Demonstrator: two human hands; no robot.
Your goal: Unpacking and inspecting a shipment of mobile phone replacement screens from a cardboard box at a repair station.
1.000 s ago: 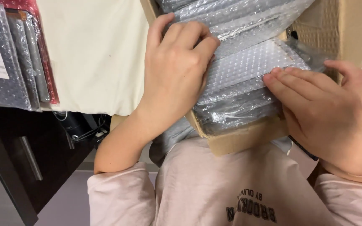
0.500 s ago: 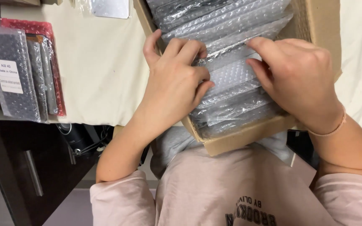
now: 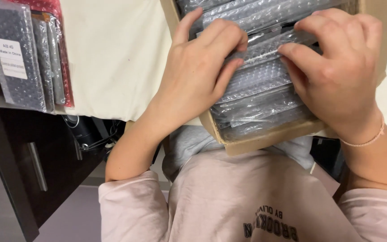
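Fingers [image 3: 229,49] of the left hand [image 3: 198,76] curl down over the row of bubble-wrapped packets [image 3: 256,85] that stand on edge inside the cardboard box [image 3: 265,139], the fingertips pressed between two packets and the thumb lying along the upper ones. Opposite them, the right hand [image 3: 337,76] bends its fingers [image 3: 301,56] onto the same row from the box's far side, tips touching the wrap near the left fingertips; whether either hand really pinches one packet I cannot tell, as the fingers hide the edges. That box sits at the near edge of a table with a cream cloth [image 3: 113,58], overhanging the person's lap. Well to the left of the box, a stack of dark wrapped packets [image 3: 23,58] stands at the table's corner, one bearing a white label. Below and left of the box, a dark cabinet [image 3: 27,157] with a metal handle stands on the floor.
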